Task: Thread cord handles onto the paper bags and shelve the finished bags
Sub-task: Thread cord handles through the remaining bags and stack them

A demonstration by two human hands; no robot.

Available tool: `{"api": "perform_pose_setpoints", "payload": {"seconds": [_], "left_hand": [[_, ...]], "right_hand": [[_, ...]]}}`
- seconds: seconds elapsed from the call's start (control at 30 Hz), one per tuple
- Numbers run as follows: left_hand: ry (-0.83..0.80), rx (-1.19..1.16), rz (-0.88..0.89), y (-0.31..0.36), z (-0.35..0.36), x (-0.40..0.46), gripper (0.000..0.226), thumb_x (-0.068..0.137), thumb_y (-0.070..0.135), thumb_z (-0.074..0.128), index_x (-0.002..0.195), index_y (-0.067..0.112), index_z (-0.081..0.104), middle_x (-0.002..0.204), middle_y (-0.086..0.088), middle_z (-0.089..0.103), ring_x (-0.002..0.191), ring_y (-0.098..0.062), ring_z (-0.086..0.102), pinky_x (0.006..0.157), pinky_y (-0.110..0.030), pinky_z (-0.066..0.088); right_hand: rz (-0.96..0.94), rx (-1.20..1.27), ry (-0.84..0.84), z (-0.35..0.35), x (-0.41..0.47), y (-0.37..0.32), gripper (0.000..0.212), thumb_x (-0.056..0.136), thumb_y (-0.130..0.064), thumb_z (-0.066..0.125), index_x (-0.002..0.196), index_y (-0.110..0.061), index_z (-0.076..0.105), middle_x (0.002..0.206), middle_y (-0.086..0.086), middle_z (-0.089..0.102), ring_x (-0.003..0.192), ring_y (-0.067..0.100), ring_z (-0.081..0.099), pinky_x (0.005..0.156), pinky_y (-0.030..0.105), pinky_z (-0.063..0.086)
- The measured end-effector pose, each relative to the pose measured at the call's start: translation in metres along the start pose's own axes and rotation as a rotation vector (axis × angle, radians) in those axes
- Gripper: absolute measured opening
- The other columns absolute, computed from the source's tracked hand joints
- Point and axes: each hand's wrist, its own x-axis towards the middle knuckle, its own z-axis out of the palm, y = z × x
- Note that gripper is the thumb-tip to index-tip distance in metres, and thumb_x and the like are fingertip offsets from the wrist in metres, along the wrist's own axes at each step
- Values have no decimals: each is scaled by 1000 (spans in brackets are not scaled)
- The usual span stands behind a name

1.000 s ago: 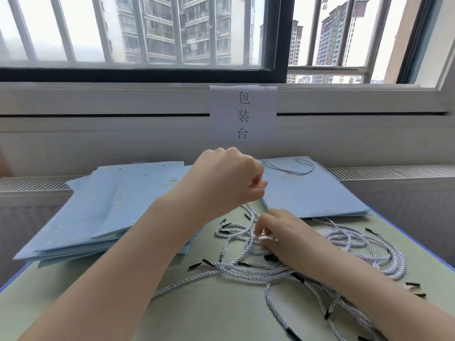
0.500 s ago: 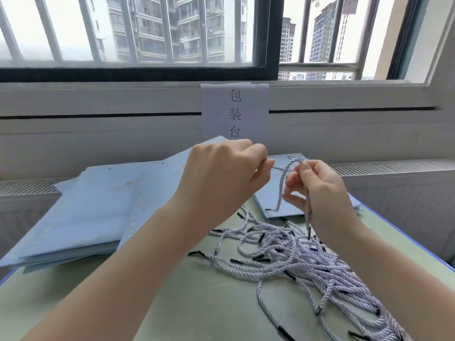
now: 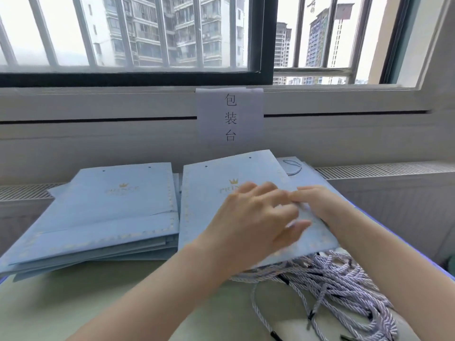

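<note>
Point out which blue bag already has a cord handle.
The far-right bag, mostly hidden behind the one under the hands: a cord loop shows at its top. The left stack and the middle bag show only bare holes.

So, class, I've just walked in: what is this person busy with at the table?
A person is preparing pale blue paper bags for cord handles. Both hands, the left hand and the right hand, rest on a flat bag that partly covers the pile of twisted cords. A stack of bags lies to the left, and no cord is through this bag's holes yet.
</note>
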Motion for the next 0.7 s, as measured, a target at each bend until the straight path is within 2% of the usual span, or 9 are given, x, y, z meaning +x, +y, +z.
{"api": "perform_pose_setpoints", "payload": {"seconds": [0.07, 0.13, 0.23, 0.3, 0.37, 0.43, 0.47, 0.6, 0.7], "left_hand": [[38, 110, -293, -18, -4, -1, 31, 90, 33, 44, 89, 15, 69, 98, -3, 66, 99, -26, 59, 74, -37, 49], [4, 142, -648, -38, -10, -3, 33, 92, 27, 46, 118, 11, 59, 117, -10, 57, 114, -31, 46, 85, -44, 46], [-91, -98, -1053, -68, -22, -10, 59, 95, 31, 49, 146, 11, 27, 142, -14, 34, 131, -31, 29, 101, -42, 32], [-76, -340, -1209, -82, -26, -13, 64, 94, 35, 53, 146, 13, 26, 144, -12, 34, 132, -30, 33, 103, -41, 34], [-80, -604, -1252, -86, -30, -14, 41, 93, 31, 58, 129, 14, 50, 126, -9, 53, 118, -29, 52, 88, -36, 50], [-28, -755, -1246, -87, -30, -18, 4, 92, 19, 60, 94, 18, 63, 93, -6, 64, 86, -26, 64, 58, -23, 53], [-4, -762, -1226, -87, -30, -18, 9, 92, 15, 60, 84, 21, 62, 82, -5, 63, 75, -22, 62, 51, -20, 50], [8, -806, -1203, -82, -26, -18, 19, 94, 8, 56, 80, 19, 63, 74, -6, 62, 64, -16, 58, 54, -21, 48], [0, -788, -1210, -74, -17, -17, 21, 95, 6, 53, 81, 16, 65, 74, -5, 64, 63, -14, 60, 60, -23, 49]], "right_hand": [[44, -45, 5, -13, 2, -6, 17, 93, -9, 50, 92, -2, 66, 70, 8, 66, 58, 20, 63, 63, 29, 50], [35, -91, -21, -26, 2, -10, 19, 95, -12, 48, 91, -5, 66, 75, 8, 69, 61, 21, 64, 67, 31, 51], [41, -95, -134, -42, -1, -9, 24, 96, -14, 46, 98, -7, 69, 88, 11, 72, 67, 24, 69, 69, 35, 54], [66, -100, -172, -49, -2, -8, 25, 95, -16, 48, 99, -8, 71, 94, 13, 72, 73, 26, 69, 74, 38, 54], [79, -134, -155, -51, -1, -8, 24, 94, -18, 50, 98, -7, 71, 97, 15, 72, 76, 28, 69, 81, 43, 52], [58, -233, -67, -47, 1, -7, 24, 93, -24, 54, 93, -7, 72, 96, 13, 72, 80, 30, 68, 85, 45, 51], [15, -325, 7, -43, 2, -4, 24, 93, -27, 56, 90, -9, 71, 93, 11, 73, 80, 28, 67, 83, 42, 51], [-297, -595, 337, -30, 6, 1, 15, 93, -21, 54, 85, -13, 63, 82, -2, 63, 69, 13, 56, 56, 24, 43], [-402, -542, 376, -32, 9, 3, 14, 94, -17, 54, 85, -11, 63, 78, -3, 62, 64, 7, 51, 58, 23, 37]]}}
